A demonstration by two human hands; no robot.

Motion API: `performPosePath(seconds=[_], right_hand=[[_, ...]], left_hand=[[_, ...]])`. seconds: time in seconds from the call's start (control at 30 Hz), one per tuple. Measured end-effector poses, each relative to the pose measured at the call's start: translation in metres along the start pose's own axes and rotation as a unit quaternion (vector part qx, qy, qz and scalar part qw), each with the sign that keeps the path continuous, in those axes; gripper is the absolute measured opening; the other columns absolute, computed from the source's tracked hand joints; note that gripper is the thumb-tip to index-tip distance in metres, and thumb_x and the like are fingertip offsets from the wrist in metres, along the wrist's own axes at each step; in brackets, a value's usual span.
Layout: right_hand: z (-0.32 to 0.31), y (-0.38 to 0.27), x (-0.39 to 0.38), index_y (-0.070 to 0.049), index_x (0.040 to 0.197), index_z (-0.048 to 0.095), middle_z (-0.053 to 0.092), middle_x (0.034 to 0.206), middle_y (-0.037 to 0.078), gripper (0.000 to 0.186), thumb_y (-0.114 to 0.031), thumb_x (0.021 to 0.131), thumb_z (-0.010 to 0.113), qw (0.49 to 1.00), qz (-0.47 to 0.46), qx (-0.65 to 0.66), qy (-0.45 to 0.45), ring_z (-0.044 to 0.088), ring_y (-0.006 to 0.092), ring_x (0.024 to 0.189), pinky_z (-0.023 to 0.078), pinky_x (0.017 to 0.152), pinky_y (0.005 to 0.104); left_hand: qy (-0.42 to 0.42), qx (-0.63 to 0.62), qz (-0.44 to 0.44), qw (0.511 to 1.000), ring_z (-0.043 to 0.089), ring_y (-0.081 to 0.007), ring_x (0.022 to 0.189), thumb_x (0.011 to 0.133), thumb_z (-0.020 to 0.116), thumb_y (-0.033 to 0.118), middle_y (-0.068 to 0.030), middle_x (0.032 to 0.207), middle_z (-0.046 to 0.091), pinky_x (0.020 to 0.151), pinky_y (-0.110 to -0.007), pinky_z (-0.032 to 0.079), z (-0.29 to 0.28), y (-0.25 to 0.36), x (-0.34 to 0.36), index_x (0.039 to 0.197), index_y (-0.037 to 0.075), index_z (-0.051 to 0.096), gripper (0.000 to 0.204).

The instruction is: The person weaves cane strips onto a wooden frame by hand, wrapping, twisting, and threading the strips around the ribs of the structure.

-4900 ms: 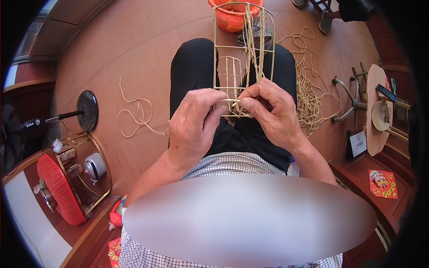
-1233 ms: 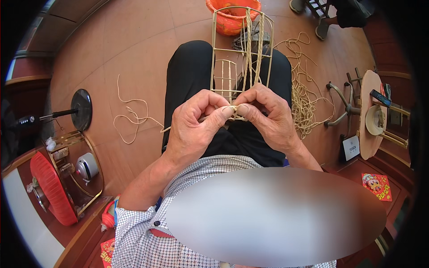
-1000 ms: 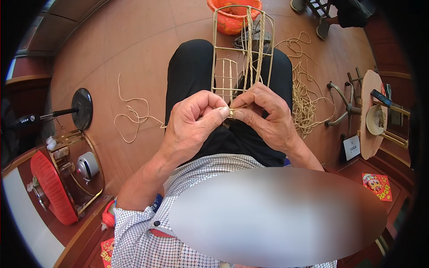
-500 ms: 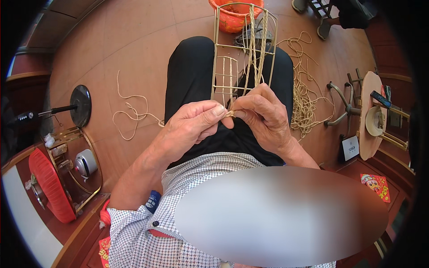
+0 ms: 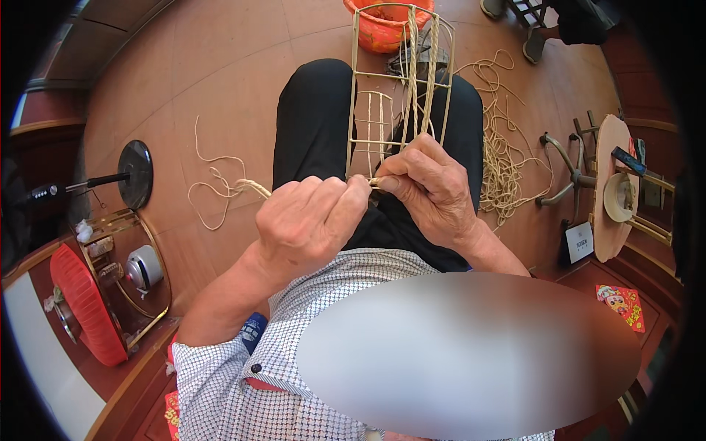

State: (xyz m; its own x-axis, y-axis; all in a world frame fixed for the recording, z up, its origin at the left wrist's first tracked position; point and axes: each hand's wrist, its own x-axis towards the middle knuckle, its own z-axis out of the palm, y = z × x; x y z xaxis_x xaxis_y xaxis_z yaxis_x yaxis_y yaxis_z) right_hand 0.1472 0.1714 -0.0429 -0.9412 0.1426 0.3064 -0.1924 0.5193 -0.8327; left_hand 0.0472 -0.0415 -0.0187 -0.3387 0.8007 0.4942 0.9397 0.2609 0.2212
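Observation:
A tall, gold-coloured metal wire frame [image 5: 352,95] rests between my knees, with tan cord [image 5: 412,81] strung lengthwise along its right part. At the frame's near end, my left hand [image 5: 312,220] is closed in a fist, knuckles up, on the cord. Beside it, my right hand [image 5: 434,192] pinches the same cord between thumb and forefinger, close to the near bar. Only a short piece of cord shows between the two hands. A tail of cord emerges left of my left fist and trails to the floor.
A large heap of loose cord [image 5: 504,169] lies on the floor right of my knee. Beyond the frame stands an orange-red bucket [image 5: 386,33]. At left are a round black stand base [image 5: 135,175] and a red stool [image 5: 82,305]; at right, a wooden-topped swivel stool [image 5: 612,213]. Another person's foot [image 5: 535,45] shows at far right.
My left hand has turned over from a thumb-up pinch to a knuckles-up fist on the cord. My right hand keeps its pinch, barely shifted.

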Motion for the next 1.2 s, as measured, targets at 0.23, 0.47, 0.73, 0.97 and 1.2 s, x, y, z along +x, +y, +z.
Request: performPosePath(seconds=[0.23, 0.47, 0.73, 0.97, 1.2], right_hand=[[0.001, 0.005, -0.004, -0.009, 0.103, 0.078, 0.065, 0.089, 0.003, 0.011, -0.014, 0.096, 0.085, 1.000, -0.009, 0.023, 0.014, 0.067, 0.0188, 0.076, 0.055, 0.066, 0.0342], [0.003, 0.008, -0.004, -0.009, 0.103, 0.081, 0.069, 0.092, 0.003, 0.011, -0.012, 0.094, 0.085, 1.000, -0.016, 0.008, 0.010, 0.071, 0.0180, 0.080, 0.057, 0.068, 0.0339], [-0.003, 0.009, -0.008, -0.008, 0.106, 0.084, 0.074, 0.108, 0.006, 0.017, -0.009, 0.089, 0.089, 0.998, -0.068, 0.012, 0.001, 0.075, 0.0206, 0.093, 0.062, 0.079, 0.0329], [-0.007, 0.016, -0.043, -0.003, 0.120, 0.072, 0.068, 0.109, 0.009, 0.028, -0.008, 0.096, 0.086, 0.974, 0.096, -0.056, 0.195, 0.068, 0.0161, 0.085, 0.055, 0.070, 0.0302], [-0.002, 0.010, -0.058, 0.001, 0.112, 0.071, 0.068, 0.094, 0.012, 0.016, -0.012, 0.105, 0.078, 0.976, 0.169, -0.071, 0.121, 0.069, 0.0223, 0.074, 0.055, 0.066, 0.0344]], left_hand=[[-0.080, -0.424, -0.331, 0.839, 0.063, -0.0122, 0.069, 0.111, 0.069, 0.025, -0.0055, 0.086, 0.067, 0.060, -0.026, 0.049, -0.001, 0.002, 0.012, 0.111, 0.002, 0.074, 0.024], [-0.213, -0.583, -0.450, 0.642, 0.056, -0.0042, 0.071, 0.115, 0.067, 0.037, -0.0002, 0.085, 0.067, 0.060, -0.022, 0.044, 0.002, -0.007, 0.015, 0.106, 0.000, 0.075, 0.038], [-0.150, -0.545, -0.405, 0.718, 0.050, -0.0014, 0.073, 0.113, 0.069, 0.025, 0.0054, 0.085, 0.063, 0.064, -0.022, 0.041, 0.016, 0.010, -0.012, 0.105, 0.001, 0.072, 0.025], [-0.092, -0.349, -0.300, 0.883, 0.062, -0.0153, 0.063, 0.103, 0.075, 0.010, -0.0068, 0.077, 0.067, 0.059, -0.031, 0.048, 0.031, 0.032, -0.015, 0.097, 0.000, 0.072, 0.012], [-0.045, -0.280, -0.207, 0.936, 0.069, -0.0247, 0.064, 0.099, 0.076, 0.005, -0.0104, 0.079, 0.069, 0.058, -0.036, 0.053, 0.052, 0.037, -0.018, 0.096, 0.001, 0.070, 0.008]])
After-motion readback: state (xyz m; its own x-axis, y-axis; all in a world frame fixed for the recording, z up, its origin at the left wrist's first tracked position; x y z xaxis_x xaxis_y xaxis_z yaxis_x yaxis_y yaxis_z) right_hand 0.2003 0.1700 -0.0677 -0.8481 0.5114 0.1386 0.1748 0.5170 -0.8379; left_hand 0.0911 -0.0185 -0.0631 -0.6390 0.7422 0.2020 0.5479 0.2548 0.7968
